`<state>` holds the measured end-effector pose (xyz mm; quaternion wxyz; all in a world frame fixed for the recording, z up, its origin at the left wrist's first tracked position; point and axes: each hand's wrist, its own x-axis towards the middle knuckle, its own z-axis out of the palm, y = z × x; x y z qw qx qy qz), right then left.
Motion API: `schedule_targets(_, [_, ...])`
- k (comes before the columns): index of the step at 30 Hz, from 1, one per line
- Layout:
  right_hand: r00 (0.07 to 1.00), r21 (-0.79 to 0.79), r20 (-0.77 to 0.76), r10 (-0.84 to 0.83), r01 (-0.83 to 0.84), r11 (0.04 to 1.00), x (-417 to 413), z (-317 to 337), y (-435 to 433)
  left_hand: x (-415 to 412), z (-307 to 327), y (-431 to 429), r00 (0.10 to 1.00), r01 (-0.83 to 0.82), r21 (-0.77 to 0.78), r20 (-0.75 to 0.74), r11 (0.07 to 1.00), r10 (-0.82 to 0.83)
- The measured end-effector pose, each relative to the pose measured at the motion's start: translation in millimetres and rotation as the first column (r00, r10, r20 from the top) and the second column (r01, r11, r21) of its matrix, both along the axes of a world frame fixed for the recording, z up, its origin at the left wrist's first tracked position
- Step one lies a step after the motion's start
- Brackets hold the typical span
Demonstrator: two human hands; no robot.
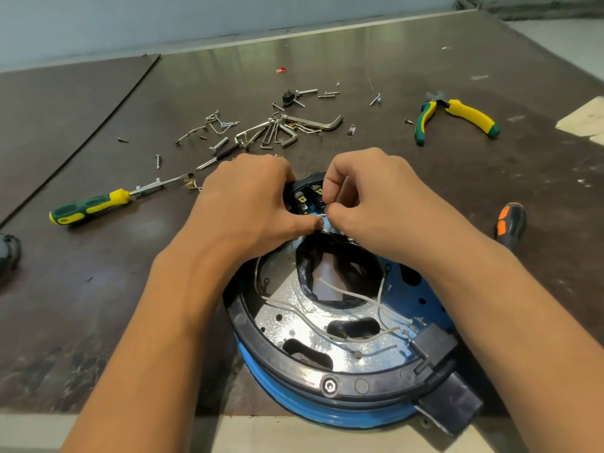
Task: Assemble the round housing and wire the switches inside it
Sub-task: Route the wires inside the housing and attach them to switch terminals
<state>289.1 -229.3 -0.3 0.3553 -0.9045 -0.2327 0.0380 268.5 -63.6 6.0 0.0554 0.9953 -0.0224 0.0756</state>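
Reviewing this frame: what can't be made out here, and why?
All in the head view:
1. The small white piece pinched by the right hand is mostly covered by fingertips, so I cannot tell if it is wire or sleeve.
2. The fingers of the left hand curl past its knuckles, hiding their grip on the round blue-and-black housing.
3. The brass-terminal switches show only between the hands.
4. The dark object is cut off by the left edge.

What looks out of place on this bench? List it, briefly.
Loose screws and hex keys lie strewn across the table beyond the round housing. Inside it, white wires trail loose over the foil lining. No damage shows.
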Motion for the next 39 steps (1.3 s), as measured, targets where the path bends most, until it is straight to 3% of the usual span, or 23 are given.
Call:
schedule_targets(10, [0.999,-0.066,-0.033,-0.025,0.022,0.998,-1,5,1,0,-2,-2,0.999,-0.048,0.015,-0.01,0.999,0.048])
schedule_targets(22, [0.998,-0.032,-0.058,-0.027,0.025,0.999,-3,7,-1,0,-3,-2,0.998,-0.053,0.052,0.026,0.997,0.051])
schedule_targets(28, [0.996,-0.061,-0.057,-0.064,0.06,0.996,-3,9,-1,-4,-8,-2,0.997,-0.056,-0.021,0.048,0.998,0.057])
schedule_targets(32, [0.993,-0.111,-0.066,-0.096,0.088,0.99,-3,11,2,-8,-9,-1,0.995,0.035,-0.146,0.098,0.989,-0.021])
schedule_targets(36, [0.987,-0.01,-0.111,-0.118,0.117,0.993,-3,7,-2,-7,-8,1,0.98,0.193,-0.218,0.1,0.957,-0.175])
schedule_targets(39, [0.987,0.011,-0.114,-0.115,0.117,0.993,-2,5,-2,-4,-9,3,0.978,0.209,-0.262,0.073,0.942,-0.196])
